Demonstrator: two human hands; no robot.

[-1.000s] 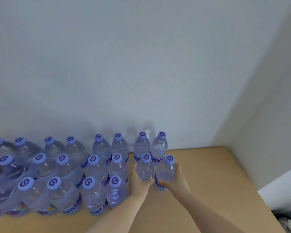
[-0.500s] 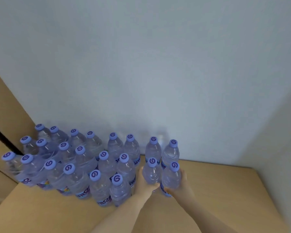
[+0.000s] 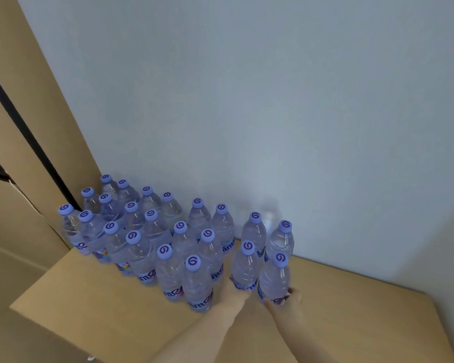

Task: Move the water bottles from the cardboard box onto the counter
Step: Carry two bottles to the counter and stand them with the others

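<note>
**Two bottles set at the open end of the rows**

Item: water bottles, clear, blue caps, standing upright on the bench [image 3: 351, 323], a tan surface. Landmark for all places: the wall [image 3: 273, 100] behind the bench.

Stock in place: a block of bottles [image 3: 152, 231] packed shoulder to shoulder, rows running out from the wall toward the viewer. Packing looks deliberate, judged as a way to save bench room and let each bottle steady its neighbour.

Right end of the block: two bottles against the wall, and directly in front of them, one row further from the wall, the pair in hand.

Left hand [image 3: 235, 293]: wrapped round the base of the left bottle [image 3: 245, 268], low on the label band. Right hand [image 3: 290, 297]: fingers curled round the base of the right bottle [image 3: 274, 279]. Both bottles appear to rest on the bench, though the hands cover the bases, so contact cannot be confirmed.

Grip low, judged: holding near the foot keeps the bottle upright while it is nudged in line with the wall pair.

Cardboard box: not identifiable in view. Tan panels [image 3: 24, 127] stand left of the block, away from the wall's right corner; whether they are cupboard fronts cannot be told.

Free bench lies right of the pair, room for further rows.
</note>
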